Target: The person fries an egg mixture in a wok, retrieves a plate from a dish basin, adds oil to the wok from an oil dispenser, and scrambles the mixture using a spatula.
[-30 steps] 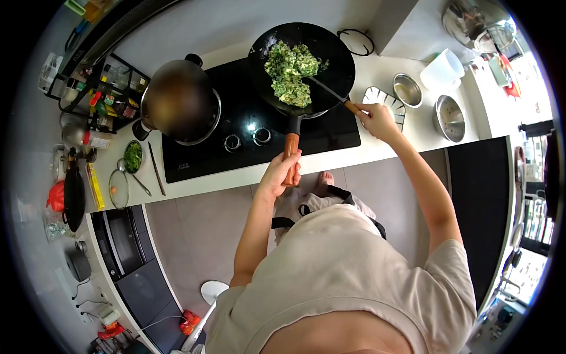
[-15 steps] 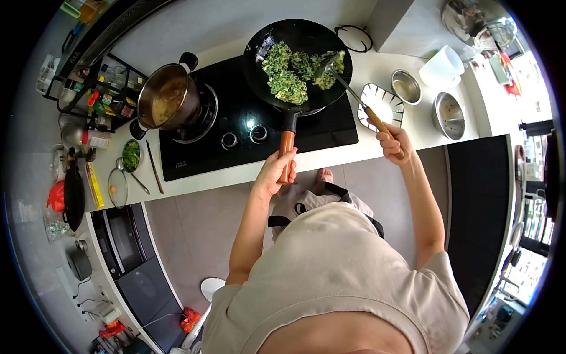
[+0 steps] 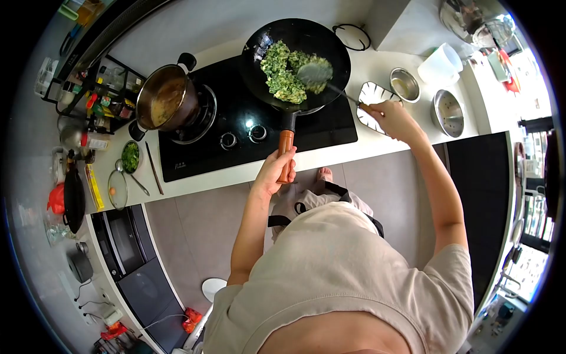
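Observation:
My left hand (image 3: 275,170) is wrapped round the orange-brown handle of a black wok (image 3: 259,65), which sits on the right burner. Inside the wok lies a clumped mix of chopped greens and what looks like egg (image 3: 282,71). My right hand (image 3: 394,120) grips the wooden handle of a metal spatula (image 3: 315,73) and reaches over the plate. The spatula's blade rests on the right part of the greens, slightly blurred. Beneath my right hand is a white plate with dark radiating lines (image 3: 372,93), partly covered by the hand.
A brown pot (image 3: 171,94) holding liquid stands on the left burner of the black cooktop (image 3: 194,159). Left on the counter are a bowl of chopped greens (image 3: 131,156), a glass lid (image 3: 118,190) and chopsticks (image 3: 154,168). Two metal bowls (image 3: 405,85) and a white container (image 3: 439,64) stand right.
My right hand has moved up and forward, turning palm down. The spatula blade has shifted left from the wok's right side onto the greens. My left hand keeps its hold on the handle.

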Demonstrator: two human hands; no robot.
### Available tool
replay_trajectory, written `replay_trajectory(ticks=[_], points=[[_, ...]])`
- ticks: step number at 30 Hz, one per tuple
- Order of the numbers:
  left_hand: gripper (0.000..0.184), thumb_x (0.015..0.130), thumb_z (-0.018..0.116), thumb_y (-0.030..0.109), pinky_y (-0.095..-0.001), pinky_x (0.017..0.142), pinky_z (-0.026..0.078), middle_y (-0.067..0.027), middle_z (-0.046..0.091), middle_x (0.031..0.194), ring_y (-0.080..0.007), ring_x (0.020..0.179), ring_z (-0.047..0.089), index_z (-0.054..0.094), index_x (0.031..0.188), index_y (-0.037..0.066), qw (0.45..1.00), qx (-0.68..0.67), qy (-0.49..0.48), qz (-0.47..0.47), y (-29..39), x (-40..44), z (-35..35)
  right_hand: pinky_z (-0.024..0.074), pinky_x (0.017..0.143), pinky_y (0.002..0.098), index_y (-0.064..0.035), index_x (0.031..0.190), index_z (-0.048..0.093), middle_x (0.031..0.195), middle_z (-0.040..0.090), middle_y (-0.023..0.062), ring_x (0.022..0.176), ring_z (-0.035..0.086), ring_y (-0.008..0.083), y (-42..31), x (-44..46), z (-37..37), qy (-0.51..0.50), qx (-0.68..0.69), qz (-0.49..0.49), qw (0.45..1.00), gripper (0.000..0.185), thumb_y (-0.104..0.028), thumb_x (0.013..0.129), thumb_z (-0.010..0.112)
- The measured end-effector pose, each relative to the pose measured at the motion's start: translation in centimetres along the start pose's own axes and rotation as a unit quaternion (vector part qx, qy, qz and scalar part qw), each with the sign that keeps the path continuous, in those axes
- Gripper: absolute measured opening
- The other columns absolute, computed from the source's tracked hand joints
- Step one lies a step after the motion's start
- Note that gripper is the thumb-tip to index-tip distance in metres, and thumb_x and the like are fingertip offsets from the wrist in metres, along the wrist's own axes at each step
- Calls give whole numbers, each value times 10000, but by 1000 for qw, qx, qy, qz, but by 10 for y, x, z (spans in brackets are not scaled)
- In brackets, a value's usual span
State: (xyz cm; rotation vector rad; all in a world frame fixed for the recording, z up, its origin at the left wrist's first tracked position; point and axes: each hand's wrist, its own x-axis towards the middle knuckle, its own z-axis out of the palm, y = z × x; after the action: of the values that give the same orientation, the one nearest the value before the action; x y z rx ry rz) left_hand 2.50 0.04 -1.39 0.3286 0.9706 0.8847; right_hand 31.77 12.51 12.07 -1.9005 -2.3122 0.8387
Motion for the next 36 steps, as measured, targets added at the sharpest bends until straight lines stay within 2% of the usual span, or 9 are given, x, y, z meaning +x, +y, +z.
replay_trajectory(ticks=[2,5,8,9,11,17,21,27,36], points=[[370,912,649,291,-250,429,415,-30,547,721,-125,499,529,513,1164,56,1000,-2,-3,6,-1,0,-1,505,652,423,-116,1076,706,808,669,203,680,643,352,-46,-12,-23,-79,7,98,992,282,-270,961,500],[375,912,649,291,-249,430,417,-33,548,722,-125,499,528,512,1164,50,1000,-4,-2,4,-1,0,0,506,722,439,-142,1070,714,847,683,183,785,648,375,-32,-3,-12,-21,-61,3,998,274,-275,952,506],[390,908,652,296,-253,433,429,-32,545,721,-124,494,527,508,1166,41,1000,-2,-3,6,1,1,1,503,684,405,-113,1095,692,778,674,178,712,640,341,-10,10,-21,44,-94,-117,988,249,-212,904,567],[393,907,652,297,-253,432,431,-31,544,721,-123,493,527,507,1166,40,1000,0,-2,4,0,0,1,499,723,430,-125,1102,691,886,679,181,819,652,350,-13,13,-37,28,-101,-66,992,255,-189,887,569],[391,907,648,291,-250,429,431,-29,542,719,-119,494,529,504,1169,40,1000,1,-4,5,0,1,1,492,696,446,-131,1064,690,843,673,170,778,642,354,-3,27,-59,131,-193,-157,960,229,-173,877,565],[370,917,632,278,-247,426,425,-27,546,720,-110,498,531,498,1170,45,1000,3,-3,6,1,-1,2,519,734,408,-222,1086,712,891,699,82,839,660,284,2,88,-90,83,-325,-78,939,260,-175,859,595],[306,906,654,299,-254,407,421,-16,534,700,-115,470,529,515,1071,82,1000,-1,-4,10,0,0,1,520,709,392,-230,1146,696,862,703,98,794,670,275,37,138,-55,33,-179,-193,964,313,-218,847,606],[365,923,628,298,-247,417,402,-17,540,712,-104,460,514,507,1160,48,1000,8,13,-6,4,-4,5,416,441,279,-188,1214,662,541,541,23,425,472,74,34,126,5,-64,45,-87,993,333,-248,890,615],[387,928,617,308,-245,415,395,-16,539,720,-102,459,508,493,1177,40,1000,18,12,0,3,-3,5,369,384,231,-62,1222,643,552,527,1,414,453,58,9,90,38,-60,216,-49,973,345,-186,907,574]])
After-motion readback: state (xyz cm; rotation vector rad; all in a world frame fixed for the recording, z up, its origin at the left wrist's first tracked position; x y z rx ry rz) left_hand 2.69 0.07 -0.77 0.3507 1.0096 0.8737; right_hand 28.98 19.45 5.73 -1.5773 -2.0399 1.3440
